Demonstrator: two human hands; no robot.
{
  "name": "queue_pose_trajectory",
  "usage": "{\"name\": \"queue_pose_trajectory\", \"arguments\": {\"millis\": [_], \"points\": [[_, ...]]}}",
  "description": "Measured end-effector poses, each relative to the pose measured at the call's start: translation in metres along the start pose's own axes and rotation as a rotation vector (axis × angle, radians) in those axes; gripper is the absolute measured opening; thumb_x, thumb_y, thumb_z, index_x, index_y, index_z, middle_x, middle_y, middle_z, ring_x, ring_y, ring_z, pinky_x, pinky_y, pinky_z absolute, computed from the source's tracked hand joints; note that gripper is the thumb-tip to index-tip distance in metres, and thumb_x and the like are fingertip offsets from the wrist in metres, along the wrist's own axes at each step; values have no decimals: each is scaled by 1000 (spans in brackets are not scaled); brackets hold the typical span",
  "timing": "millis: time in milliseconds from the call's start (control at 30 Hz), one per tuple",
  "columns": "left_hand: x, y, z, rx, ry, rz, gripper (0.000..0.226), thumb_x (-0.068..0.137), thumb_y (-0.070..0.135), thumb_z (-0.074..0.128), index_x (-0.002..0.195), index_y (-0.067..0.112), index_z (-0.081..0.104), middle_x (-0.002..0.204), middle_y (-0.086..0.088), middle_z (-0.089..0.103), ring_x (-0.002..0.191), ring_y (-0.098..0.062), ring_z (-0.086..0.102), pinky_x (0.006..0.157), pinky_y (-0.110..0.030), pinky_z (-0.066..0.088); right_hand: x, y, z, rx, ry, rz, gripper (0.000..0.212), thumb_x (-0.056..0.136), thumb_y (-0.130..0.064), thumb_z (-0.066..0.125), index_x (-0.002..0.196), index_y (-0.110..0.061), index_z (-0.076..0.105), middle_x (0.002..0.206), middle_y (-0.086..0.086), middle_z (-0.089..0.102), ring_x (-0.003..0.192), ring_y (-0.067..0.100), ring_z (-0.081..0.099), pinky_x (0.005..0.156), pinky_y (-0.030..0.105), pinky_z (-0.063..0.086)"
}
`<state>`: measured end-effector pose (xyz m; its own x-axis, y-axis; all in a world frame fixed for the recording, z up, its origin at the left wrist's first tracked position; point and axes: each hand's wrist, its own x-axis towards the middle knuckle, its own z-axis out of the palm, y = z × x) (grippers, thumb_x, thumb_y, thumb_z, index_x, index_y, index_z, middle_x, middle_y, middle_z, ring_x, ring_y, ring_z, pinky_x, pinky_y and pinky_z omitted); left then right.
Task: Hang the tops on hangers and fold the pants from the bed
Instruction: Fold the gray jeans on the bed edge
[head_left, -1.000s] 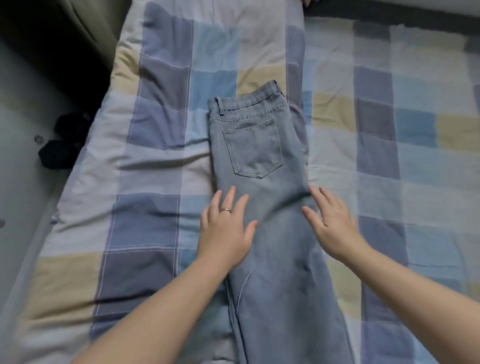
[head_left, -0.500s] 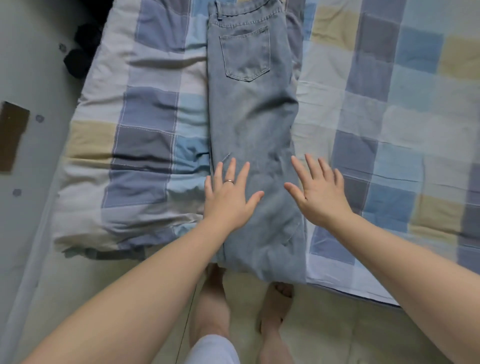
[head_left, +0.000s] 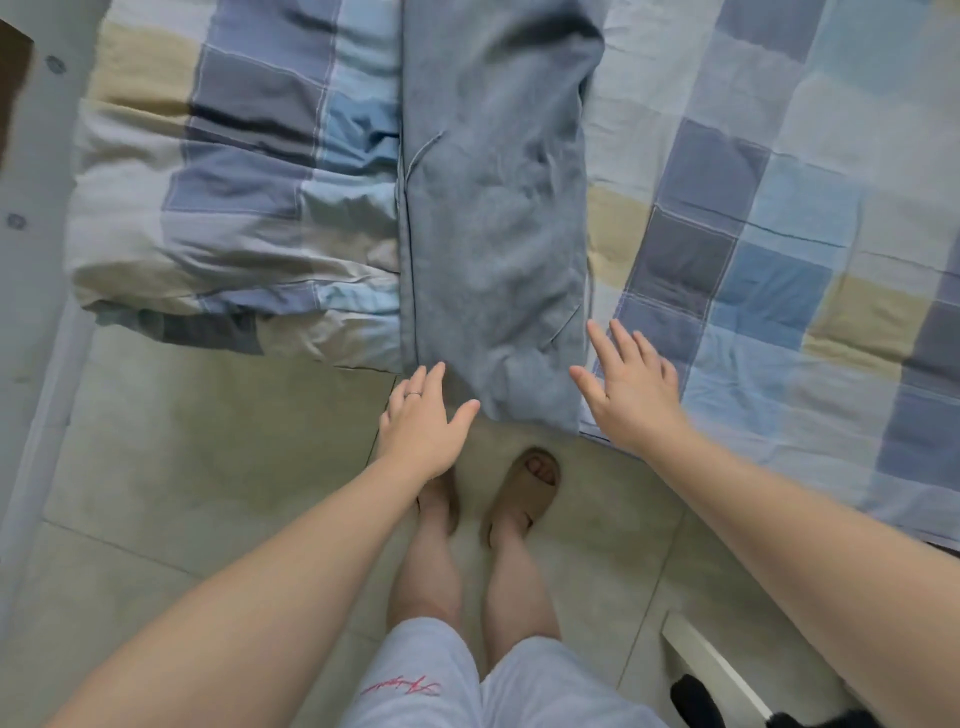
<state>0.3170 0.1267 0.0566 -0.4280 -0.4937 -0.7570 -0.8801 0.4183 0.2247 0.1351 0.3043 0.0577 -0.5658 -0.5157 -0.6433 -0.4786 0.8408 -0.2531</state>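
Jeans (head_left: 493, 234) lie lengthwise on the checked bed cover (head_left: 779, 234), their lower end at its near edge. The left hand (head_left: 423, 415) and the right hand (head_left: 631, 384) are at the two sides of this end, fingers straight and spread, holding nothing. Folding of the jeans seems in hand; next, each hand must pinch one hem corner and carry it toward the far end.

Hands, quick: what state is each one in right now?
Left hand: open, holding nothing, at the hem of the jeans.
Right hand: open, holding nothing, beside the jeans.
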Motion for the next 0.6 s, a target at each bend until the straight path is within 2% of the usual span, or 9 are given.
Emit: {"name": "queue_pose_trajectory", "arguments": {"millis": [167,267,333,433,533,600], "points": [[32,-29,31,-156,18,-63,78,97,53,54,159,20,19,165,-3,22,150,-28,21,116,-49,25,19,13,59,122,-27,33,67,102,-58,30,160,-34,7,168,0,11,153,25,10,118,51,19],[62,-44,48,-229,59,-30,79,97,44,60,158,16,19,163,-7,25,148,-29,26,117,-45,27,37,16,100,324,14,65,72,103,-46,44,161,-24,7,167,3,15,152,26,16,121,51,21],[76,-50,57,-320,146,-18,75,95,37,65,154,12,26,159,-9,31,144,-28,32,114,-41,29,50,14,121,490,32,128,77,102,-38,51,161,-18,6,166,5,19,151,26,21,122,46,21],[94,-54,63,-443,345,-30,57,90,29,72,134,6,45,140,-15,47,127,-31,47,109,-40,36,69,8,139,639,56,255,75,100,-33,57,159,-14,15,156,11,36,142,26,37,118,40,29],[109,-59,64,-532,288,0,33,91,31,70,108,6,56,115,-15,61,105,-30,58,96,-42,46,82,7,142,663,159,354,72,96,-35,63,154,-13,27,140,11,43,130,28,45,112,40,35],[112,-63,62,-518,230,48,22,95,31,65,96,10,59,96,-7,65,92,-26,60,80,-35,47,87,10,139,647,166,370,75,93,-37,66,154,-15,27,146,10,38,135,27,41,113,39,33]]}}
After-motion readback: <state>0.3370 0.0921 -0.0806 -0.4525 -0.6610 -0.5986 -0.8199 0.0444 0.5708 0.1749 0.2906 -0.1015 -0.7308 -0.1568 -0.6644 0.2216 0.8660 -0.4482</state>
